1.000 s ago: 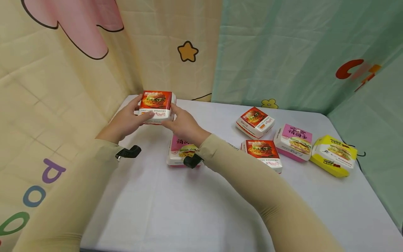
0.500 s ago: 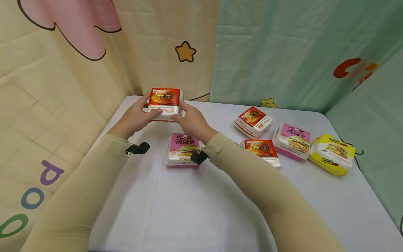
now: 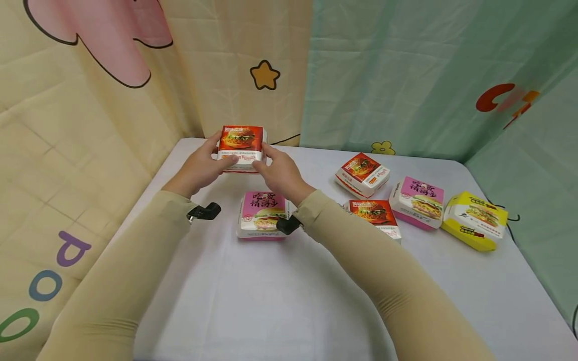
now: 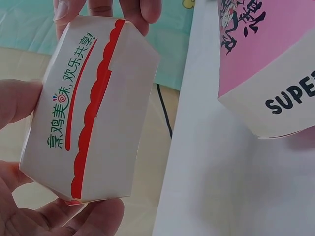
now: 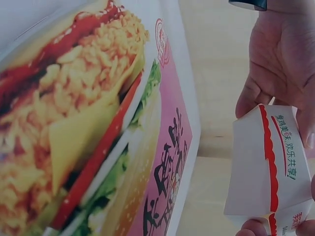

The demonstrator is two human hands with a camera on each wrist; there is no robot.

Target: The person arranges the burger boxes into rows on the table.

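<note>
A red and white burger box (image 3: 242, 145) is held up near the back left of the table, its burger picture facing me. My left hand (image 3: 198, 168) grips its left side, thumb across the front. On the right side my right hand (image 3: 283, 173) grips it too, thumb at the lower front corner. In the left wrist view the same burger box (image 4: 98, 113) shows its white side with a red scalloped stripe, fingers at both ends. Below the hands, a pink and white burger box (image 3: 262, 213) rests on the table, its right edge partly behind a wrist camera.
On the right of the white table (image 3: 271, 296) stand two more red and white boxes (image 3: 363, 174), one partly behind my right forearm. Beside them are another pink box (image 3: 417, 203) and a yellow box (image 3: 475, 220). Curtains (image 3: 384, 75) border the back and sides.
Both hands have carried the red and white box rightward and slightly up in the view. The lower pink box is less covered by my right arm. The other boxes stay put.
</note>
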